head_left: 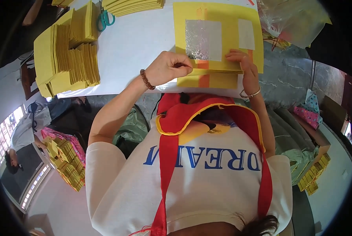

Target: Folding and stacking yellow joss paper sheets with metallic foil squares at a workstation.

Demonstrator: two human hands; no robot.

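A yellow paper sheet (231,41) with a silver glittery rectangle, white rectangles and orange bands lies at the table's near edge. My left hand (171,67) is closed, thumb and forefinger pinching the left end of its folded near edge. My right hand (247,70) grips the right end of that edge, its fingers bent over the top of the paper. A further yellow piece (223,81) with an orange band shows below the fold. The thumb of my right hand is mostly hidden.
Stacks of folded yellow paper (62,51) stand at the table's left, with another pile (132,6) at the back. Teal-handled scissors (104,20) lie between them. A clear plastic bag (290,19) is at the right. Another person (28,126) is at the far left, near yellow bundles (68,161).
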